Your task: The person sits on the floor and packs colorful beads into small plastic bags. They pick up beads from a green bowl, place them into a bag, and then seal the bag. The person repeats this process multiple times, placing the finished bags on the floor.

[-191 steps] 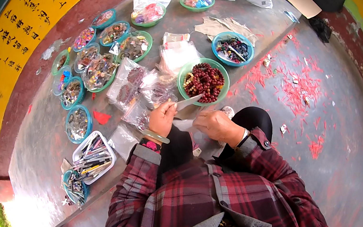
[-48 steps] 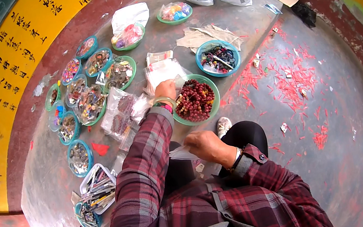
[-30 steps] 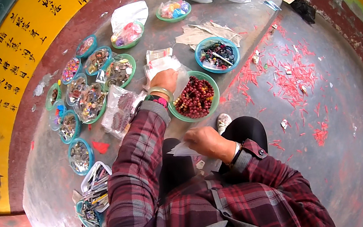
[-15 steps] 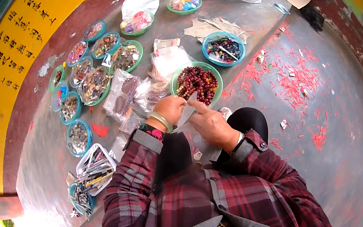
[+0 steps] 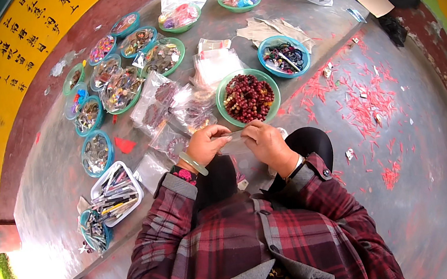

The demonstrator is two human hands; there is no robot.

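Between my two hands a small clear plastic bag [image 5: 235, 145] is stretched, its upper edge nearly level. My left hand [image 5: 206, 145], with a pale bangle [image 5: 194, 164] at the wrist, pinches one side of it. The other side is gripped by the fingers of my right hand [image 5: 269, 144]. Whether anything lies in the bag I cannot tell. Just beyond my hands stands a green bowl [image 5: 222, 104] heaped with dark red beads [image 5: 251, 97]. Clear packets with dark red beads [image 5: 170, 143] lie beside my left hand.
A blue bowl [image 5: 262, 58] of dark bands stands farther right. Several bowls of small goods [image 5: 160, 58] cluster at the left, near a white basket of pens [image 5: 118, 194]. Flattened bags [image 5: 214, 69] lie beyond the beads. Red scraps [image 5: 369, 102] litter the floor at right.
The bag has gone from upright and folded to spread level between my hands. My left hand has turned and moved slightly left; my right has shifted right. The whole view has shifted slightly.
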